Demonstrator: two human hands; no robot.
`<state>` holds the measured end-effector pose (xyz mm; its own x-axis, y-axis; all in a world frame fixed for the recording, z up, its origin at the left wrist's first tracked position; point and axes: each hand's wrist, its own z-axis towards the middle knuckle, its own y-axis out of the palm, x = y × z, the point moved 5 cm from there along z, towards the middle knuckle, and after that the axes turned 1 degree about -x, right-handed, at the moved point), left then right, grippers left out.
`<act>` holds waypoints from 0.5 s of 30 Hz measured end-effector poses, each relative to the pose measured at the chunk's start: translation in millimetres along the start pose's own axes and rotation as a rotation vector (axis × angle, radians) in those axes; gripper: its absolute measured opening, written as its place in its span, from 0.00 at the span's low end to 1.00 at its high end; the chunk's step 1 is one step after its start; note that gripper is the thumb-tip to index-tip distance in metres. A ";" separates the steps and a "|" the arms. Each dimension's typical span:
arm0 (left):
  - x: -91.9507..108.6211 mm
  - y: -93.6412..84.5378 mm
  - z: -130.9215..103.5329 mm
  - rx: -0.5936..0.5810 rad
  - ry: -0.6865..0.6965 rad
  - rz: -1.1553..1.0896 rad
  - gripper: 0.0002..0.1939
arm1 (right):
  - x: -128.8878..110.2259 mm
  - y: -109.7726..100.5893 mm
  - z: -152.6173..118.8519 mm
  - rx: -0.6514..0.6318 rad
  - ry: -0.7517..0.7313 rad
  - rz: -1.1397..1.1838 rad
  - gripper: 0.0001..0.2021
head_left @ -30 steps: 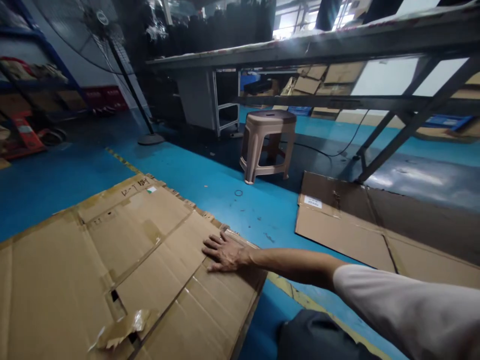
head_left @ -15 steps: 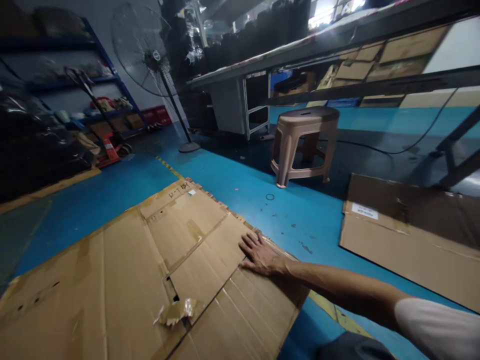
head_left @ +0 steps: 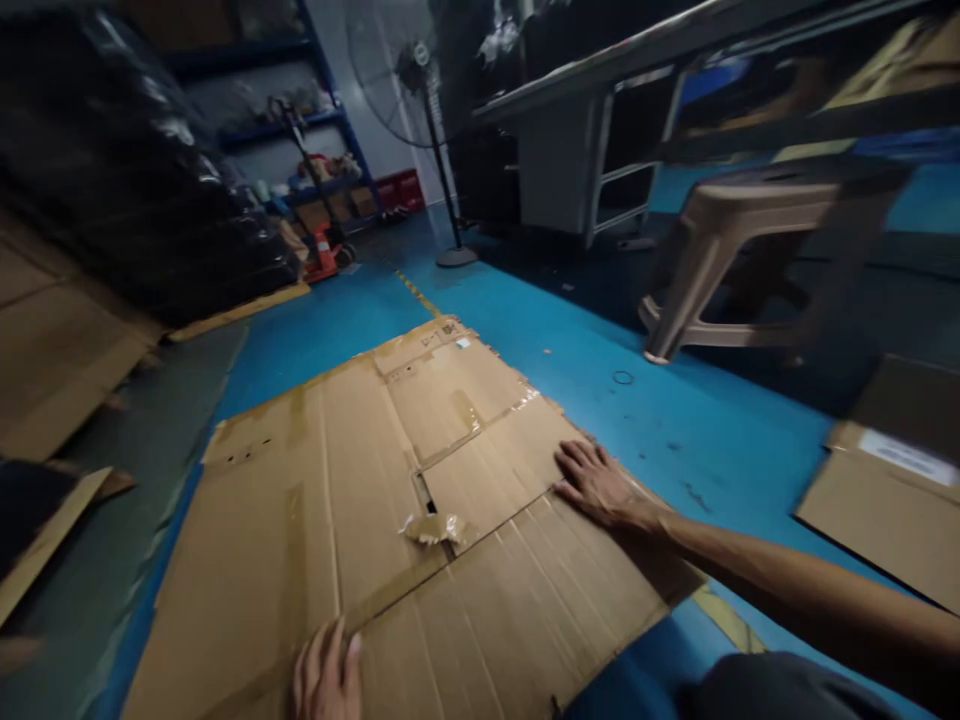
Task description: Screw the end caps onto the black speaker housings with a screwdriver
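Cardboard sheet (head_left: 360, 500): lying flat in the near middle, over the blue floor (head_left: 337, 312); one layer or a stack — cannot tell.
Right hand (head_left: 596, 485): resting palm down by the sheet's right edge, fingers straightened and slightly spread, gripping nothing.
Left hand (head_left: 328, 680): showing only partly, fingers lying extended on the near part of the sheet, no grip showing.
Torn tape (head_left: 435, 528): sticking up between the hands, slightly farther off — probably offering poor hold.
Handling: likely weighing little for its breadth, staying stiff across panels, bending at creases.
Hold: outer left and right edges probably serving best.
Stool (head_left: 720, 250): standing far right, apart from the sheet.
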<state>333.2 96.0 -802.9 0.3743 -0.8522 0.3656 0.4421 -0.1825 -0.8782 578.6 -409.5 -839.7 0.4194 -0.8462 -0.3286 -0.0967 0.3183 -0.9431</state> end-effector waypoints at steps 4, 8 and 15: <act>3.9 -5.5 -13.6 -0.091 -0.018 0.092 0.36 | 4.7 8.3 0.3 0.002 -0.089 -0.015 0.41; 5.1 2.3 -26.1 -0.167 -0.049 0.145 0.36 | 6.6 24.5 1.0 -0.066 -0.185 -0.067 0.41; 4.2 7.1 -24.3 -0.143 -0.001 0.139 0.28 | 2.9 31.2 -2.1 -0.076 -0.132 -0.120 0.42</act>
<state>318.1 79.2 -815.0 0.4247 -0.8733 0.2385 0.2658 -0.1315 -0.9550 574.9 -402.9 -870.2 0.5461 -0.8114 -0.2085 -0.1049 0.1807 -0.9779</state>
